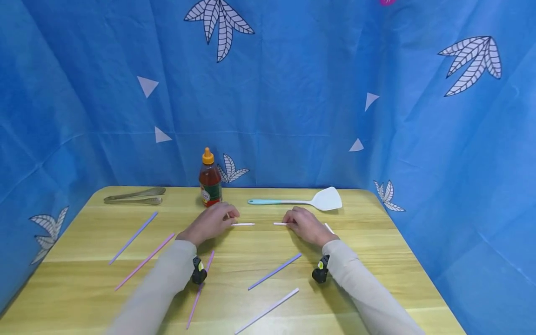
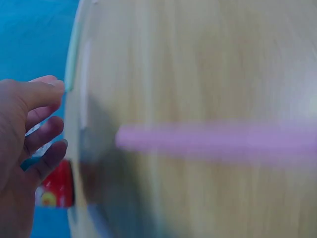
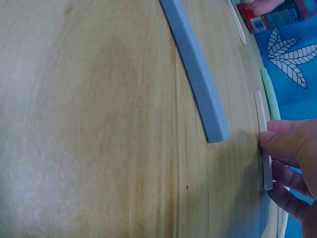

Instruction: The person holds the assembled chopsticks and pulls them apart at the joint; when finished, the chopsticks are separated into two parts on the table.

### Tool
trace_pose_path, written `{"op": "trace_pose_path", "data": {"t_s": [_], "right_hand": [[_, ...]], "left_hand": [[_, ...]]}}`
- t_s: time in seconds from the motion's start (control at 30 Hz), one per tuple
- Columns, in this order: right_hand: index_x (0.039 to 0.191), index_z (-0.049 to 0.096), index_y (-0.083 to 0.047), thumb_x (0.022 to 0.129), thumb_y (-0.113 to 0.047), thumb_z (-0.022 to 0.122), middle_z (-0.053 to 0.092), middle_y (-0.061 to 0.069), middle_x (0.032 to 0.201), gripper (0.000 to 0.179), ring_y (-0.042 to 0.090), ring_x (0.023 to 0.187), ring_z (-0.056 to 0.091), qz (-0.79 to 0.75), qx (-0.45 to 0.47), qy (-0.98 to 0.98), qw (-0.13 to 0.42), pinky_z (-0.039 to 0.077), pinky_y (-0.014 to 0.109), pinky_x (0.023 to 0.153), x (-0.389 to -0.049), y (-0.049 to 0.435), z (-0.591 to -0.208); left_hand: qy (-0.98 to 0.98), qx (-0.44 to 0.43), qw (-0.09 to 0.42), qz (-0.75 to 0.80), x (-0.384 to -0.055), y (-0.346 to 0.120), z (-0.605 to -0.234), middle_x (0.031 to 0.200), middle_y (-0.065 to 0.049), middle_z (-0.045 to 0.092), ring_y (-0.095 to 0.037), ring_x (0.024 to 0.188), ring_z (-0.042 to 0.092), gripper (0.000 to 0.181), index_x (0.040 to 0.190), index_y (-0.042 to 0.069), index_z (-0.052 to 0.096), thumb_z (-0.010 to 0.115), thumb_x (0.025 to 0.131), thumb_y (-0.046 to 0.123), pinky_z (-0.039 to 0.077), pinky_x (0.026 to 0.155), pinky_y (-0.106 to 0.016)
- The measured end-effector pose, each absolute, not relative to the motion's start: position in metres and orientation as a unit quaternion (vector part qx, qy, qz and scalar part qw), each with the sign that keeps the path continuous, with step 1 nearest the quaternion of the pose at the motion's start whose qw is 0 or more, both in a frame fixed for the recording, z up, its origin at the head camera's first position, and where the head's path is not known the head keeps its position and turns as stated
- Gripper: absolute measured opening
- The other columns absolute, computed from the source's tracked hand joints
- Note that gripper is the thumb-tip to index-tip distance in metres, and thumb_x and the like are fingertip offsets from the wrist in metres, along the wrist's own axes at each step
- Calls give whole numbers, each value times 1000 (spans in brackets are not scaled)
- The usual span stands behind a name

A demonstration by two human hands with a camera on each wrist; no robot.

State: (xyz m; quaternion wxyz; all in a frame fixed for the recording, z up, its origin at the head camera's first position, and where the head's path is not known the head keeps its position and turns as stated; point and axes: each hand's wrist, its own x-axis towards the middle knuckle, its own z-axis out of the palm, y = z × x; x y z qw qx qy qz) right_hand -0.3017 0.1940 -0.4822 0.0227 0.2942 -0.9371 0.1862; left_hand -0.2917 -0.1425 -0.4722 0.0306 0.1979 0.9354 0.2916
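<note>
My right hand [image 1: 304, 225] pinches a short-looking pale chopstick [image 3: 264, 111] between thumb and fingers, low over the table; part of it is hidden by the thumb. Opposite, my left hand [image 1: 214, 222] hovers beside another pale chopstick [image 1: 244, 224] lying on the table. In the left wrist view a gap shows between the fingertips [image 2: 58, 85] and that chopstick, and the fingers are loosely bent with nothing between them. Just behind the left hand stands a sauce bottle [image 1: 210, 180] with an orange cap. A spatula [image 1: 328, 199] with a mint handle lies behind the right hand.
Metal tongs [image 1: 134, 195] lie at the back left. Blue [image 1: 133, 238] and pink chopsticks [image 1: 144, 263] lie left of the left arm. A purple chopstick [image 1: 194, 307], another blue chopstick [image 1: 274, 271] and a whitish chopstick [image 1: 267, 311] lie nearer. A blue curtain [image 1: 293, 93] hangs behind.
</note>
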Motion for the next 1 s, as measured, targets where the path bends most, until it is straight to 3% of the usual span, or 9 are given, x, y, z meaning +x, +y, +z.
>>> {"op": "trace_pose_path", "data": {"t_s": [0.3, 0.5, 0.63, 0.83, 1.0], "right_hand": [[106, 77, -13, 101, -6, 77, 66, 0, 95, 8, 13, 87, 62, 190, 300, -934, 27, 57, 36, 83, -304, 199, -483], [106, 77, -13, 102, -6, 76, 66, 0, 95, 8, 13, 87, 61, 188, 305, -933, 28, 56, 36, 82, -304, 196, -485], [107, 77, -12, 102, -7, 76, 66, 0, 95, 7, 14, 87, 61, 192, 308, -932, 27, 57, 37, 83, -303, 193, -485], [107, 77, -11, 102, -7, 76, 66, 2, 95, 7, 16, 88, 62, 194, 313, -929, 35, 57, 37, 83, -303, 193, -483], [106, 77, -11, 101, -5, 77, 67, 2, 95, 8, 16, 88, 63, 198, 307, -930, 33, 57, 37, 83, -302, 195, -484]], "left_hand": [[940, 147, 36, 307, -266, -194, -442, 128, -10, 73, -26, 109, 67, 22, 130, 9, 73, 68, 109, 14, 60, 90, -45], [948, 147, 9, 281, -232, -227, -443, 117, -9, 74, -21, 98, 69, 20, 124, 6, 75, 73, 105, 11, 60, 82, -41], [950, 148, 3, 276, -198, -249, -450, 110, -4, 73, -13, 90, 63, 19, 121, 8, 76, 76, 102, 12, 54, 73, -33], [959, 120, -3, 256, -156, -268, -470, 109, 2, 71, -4, 83, 53, 33, 125, 9, 75, 84, 97, 25, 46, 67, -26], [962, 114, -17, 248, -144, -267, -481, 105, 6, 68, -2, 82, 51, 38, 126, 9, 74, 87, 94, 25, 45, 67, -25]]}}
